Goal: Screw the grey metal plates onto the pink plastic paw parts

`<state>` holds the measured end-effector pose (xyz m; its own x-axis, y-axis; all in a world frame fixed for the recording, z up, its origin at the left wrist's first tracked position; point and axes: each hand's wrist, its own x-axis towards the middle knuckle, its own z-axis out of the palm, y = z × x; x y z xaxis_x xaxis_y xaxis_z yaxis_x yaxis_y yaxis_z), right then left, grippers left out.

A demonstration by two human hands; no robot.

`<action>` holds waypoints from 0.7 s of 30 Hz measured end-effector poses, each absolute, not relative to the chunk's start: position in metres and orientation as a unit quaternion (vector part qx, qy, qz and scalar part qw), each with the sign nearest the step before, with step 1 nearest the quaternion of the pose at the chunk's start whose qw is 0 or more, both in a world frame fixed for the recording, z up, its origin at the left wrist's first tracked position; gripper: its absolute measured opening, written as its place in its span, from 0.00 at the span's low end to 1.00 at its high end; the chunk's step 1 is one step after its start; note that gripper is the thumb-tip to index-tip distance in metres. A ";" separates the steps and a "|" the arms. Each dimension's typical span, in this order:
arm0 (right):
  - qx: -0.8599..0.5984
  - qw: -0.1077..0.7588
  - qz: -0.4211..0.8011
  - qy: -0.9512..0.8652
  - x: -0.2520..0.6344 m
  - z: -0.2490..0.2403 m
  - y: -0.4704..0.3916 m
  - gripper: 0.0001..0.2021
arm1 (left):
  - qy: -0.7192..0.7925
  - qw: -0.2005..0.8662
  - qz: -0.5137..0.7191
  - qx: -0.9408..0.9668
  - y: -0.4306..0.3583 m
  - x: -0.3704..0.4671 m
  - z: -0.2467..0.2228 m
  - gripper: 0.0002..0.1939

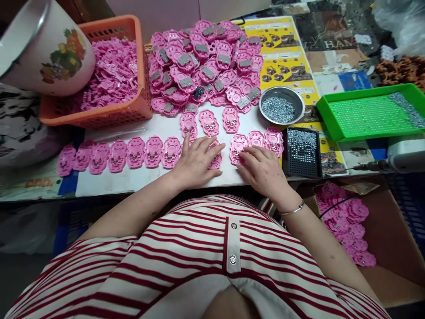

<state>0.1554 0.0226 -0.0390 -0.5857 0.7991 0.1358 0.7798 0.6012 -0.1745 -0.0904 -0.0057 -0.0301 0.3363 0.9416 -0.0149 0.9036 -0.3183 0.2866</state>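
My left hand (195,161) lies over a pink plastic casing (216,160) in the row on the white board, fingers spread and partly covering it. Over the right end of the row is my right hand (262,168), its fingers stretched out and touching another pink casing (238,146); the contact under its fingertips is partly hidden. More pink casings (135,153) stretch in a line to the left, with small metal parts inside. Three others, among them a casing (209,122), lie just behind the row.
Behind is a heap of pink casings (206,66) with grey plates. An orange basket (142,66) of pink parts stands left, with a flowered pot (66,53). Rightward are a metal bowl (265,116) of screws, a black tray (303,170), a green tray (338,133) and an electric screwdriver (405,157).
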 end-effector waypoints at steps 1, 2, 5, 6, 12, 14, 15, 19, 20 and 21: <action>-0.455 0.104 0.046 -0.883 0.158 -0.039 0.024 0.24 | 0.576 0.117 0.082 0.805 -0.007 -0.093 -0.031 0.38; -0.472 0.106 0.040 -0.874 0.161 -0.039 0.025 0.26 | 0.582 0.109 0.087 0.801 -0.009 -0.096 -0.033 0.40; -0.545 0.092 0.003 -0.834 0.170 -0.038 0.027 0.31 | 0.588 0.090 0.098 0.798 -0.013 -0.098 -0.037 0.40; -0.566 0.081 -0.012 -0.820 0.172 -0.038 0.028 0.33 | 0.584 0.087 0.100 0.801 -0.013 -0.096 -0.038 0.39; -0.583 0.026 -0.040 -0.811 0.175 -0.037 0.022 0.33 | 0.495 0.072 0.083 0.862 0.003 -0.064 -0.032 0.37; -0.576 0.019 -0.040 -0.816 0.174 -0.037 0.017 0.33 | 0.481 0.057 0.063 0.873 0.008 -0.053 -0.031 0.37; -0.570 0.018 -0.042 -0.820 0.173 -0.037 0.015 0.33 | 0.480 0.049 0.054 0.874 0.010 -0.049 -0.031 0.36; -0.533 0.048 -0.058 -0.843 0.173 -0.043 0.006 0.30 | 0.488 0.035 0.046 0.871 0.011 -0.042 -0.031 0.35; -0.526 0.060 -0.059 -0.846 0.175 -0.045 0.005 0.30 | 0.491 0.041 0.054 0.868 0.010 -0.044 -0.031 0.36; -0.523 0.073 -0.060 -0.847 0.177 -0.047 0.005 0.29 | 0.498 0.049 0.066 0.863 0.009 -0.048 -0.031 0.36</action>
